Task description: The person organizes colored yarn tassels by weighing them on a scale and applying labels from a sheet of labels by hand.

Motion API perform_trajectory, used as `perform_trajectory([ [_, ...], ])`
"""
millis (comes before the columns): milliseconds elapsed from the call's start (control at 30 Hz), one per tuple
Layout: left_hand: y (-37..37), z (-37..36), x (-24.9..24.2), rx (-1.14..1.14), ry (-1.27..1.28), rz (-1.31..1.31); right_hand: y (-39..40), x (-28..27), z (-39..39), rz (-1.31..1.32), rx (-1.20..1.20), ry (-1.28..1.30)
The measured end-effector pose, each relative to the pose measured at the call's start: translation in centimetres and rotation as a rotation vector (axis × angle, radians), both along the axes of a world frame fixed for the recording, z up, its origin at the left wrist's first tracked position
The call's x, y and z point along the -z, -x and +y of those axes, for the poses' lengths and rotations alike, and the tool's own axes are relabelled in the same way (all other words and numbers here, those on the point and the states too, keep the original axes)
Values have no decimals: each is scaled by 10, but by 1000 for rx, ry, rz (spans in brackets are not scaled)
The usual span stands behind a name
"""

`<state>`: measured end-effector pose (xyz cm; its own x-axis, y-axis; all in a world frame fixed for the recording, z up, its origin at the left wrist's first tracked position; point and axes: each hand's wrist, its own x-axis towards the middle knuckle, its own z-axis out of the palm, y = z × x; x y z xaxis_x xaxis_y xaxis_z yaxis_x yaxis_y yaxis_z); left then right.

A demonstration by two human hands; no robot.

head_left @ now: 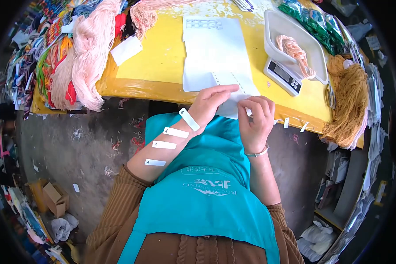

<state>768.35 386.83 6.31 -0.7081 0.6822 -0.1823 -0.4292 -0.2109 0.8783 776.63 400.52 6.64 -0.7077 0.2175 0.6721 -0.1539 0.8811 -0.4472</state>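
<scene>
My left hand (211, 103) is at the table's front edge, its fingers closed over a thin white label sheet (228, 110) with rows of dark dashes. Thumb and fingers of my right hand (257, 116) are pinched at the sheet's right edge; the fingertips partly hide what is between them. Beneath and beyond lies a larger white paper (213, 48) with a printed table at its top. Several small white labels marked 4 (164, 144) are stuck along my left wrist and forearm.
A kitchen scale (284, 75) carries a white tray (272, 26) with a peach yarn skein (295, 53). Pale pink yarn (92, 48) and a white tag (126, 50) lie left; brown yarn (350, 101) hangs right beside scissors (330, 94). Small labels (286, 122) stick to the table (163, 57) edge.
</scene>
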Motion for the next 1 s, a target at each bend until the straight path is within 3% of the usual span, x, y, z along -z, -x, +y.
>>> perform_trajectory([
  [67, 2, 0, -2, -82, -58, -114, -4, -3, -4, -7, -6, 1],
  [133, 9, -5, -3, -80, -20, -61, -14, -6, -9, -11, -29, 209],
  [167, 12, -5, 0, -134, -58, -51, -21, 0, -11, -3, -36, 426],
  [233, 17, -7, 6, -218, -122, -41, -36, 8, -17, 8, -30, 1257],
  [267, 19, -8, 5, -221, -131, -32, -42, 18, -12, 4, -62, 1444],
  [367, 21, -12, 3, -202, -129, -12, -56, 38, -2, 13, 132, 1931],
  [467, 21, -11, 4, -169, -125, -20, -61, 66, 13, 92, 199, 2051],
  [867, 17, -13, 3, -168, -119, -17, -46, 75, 18, 71, 388, 1898],
  [1000, 18, -11, 5, -164, -126, -26, -57, 59, -2, -48, 176, 1914],
])
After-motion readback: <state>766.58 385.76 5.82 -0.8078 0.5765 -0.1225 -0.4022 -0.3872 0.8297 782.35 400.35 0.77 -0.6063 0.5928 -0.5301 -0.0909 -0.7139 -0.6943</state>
